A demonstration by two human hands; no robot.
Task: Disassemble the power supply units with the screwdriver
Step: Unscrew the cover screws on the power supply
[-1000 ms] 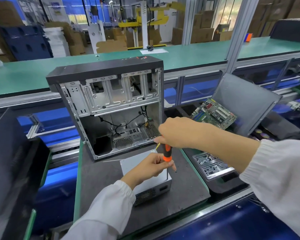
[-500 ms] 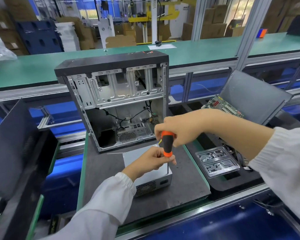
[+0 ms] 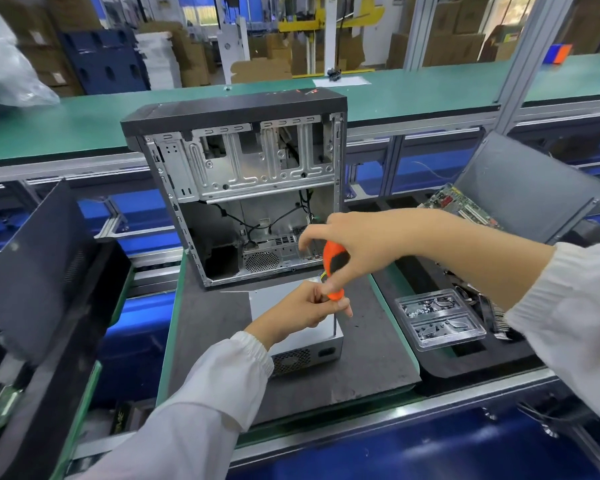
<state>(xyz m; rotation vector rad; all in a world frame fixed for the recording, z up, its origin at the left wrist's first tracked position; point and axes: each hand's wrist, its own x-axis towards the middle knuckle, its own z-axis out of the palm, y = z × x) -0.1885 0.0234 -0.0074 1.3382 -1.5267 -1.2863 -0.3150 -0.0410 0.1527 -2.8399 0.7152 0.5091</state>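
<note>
**Screwdriver upright over the power supply**

Head view: the right hand (image 3: pixel 361 244) has its grip clenched round the orange screwdriver (image 3: pixel 334 268). The left hand (image 3: pixel 305 308) pinches its shaft above the grey power supply unit (image 3: pixel 305 344), which lies on the bench (image 3: pixel 368 362) before the open computer case (image 3: pixel 243 188).

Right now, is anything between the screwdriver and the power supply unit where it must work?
Nothing visible blocks it. The right hand grips the screwdriver, whose shaft runs straight down to the power supply unit. The left hand pinches the shaft just below the handle, beside the path.
</note>
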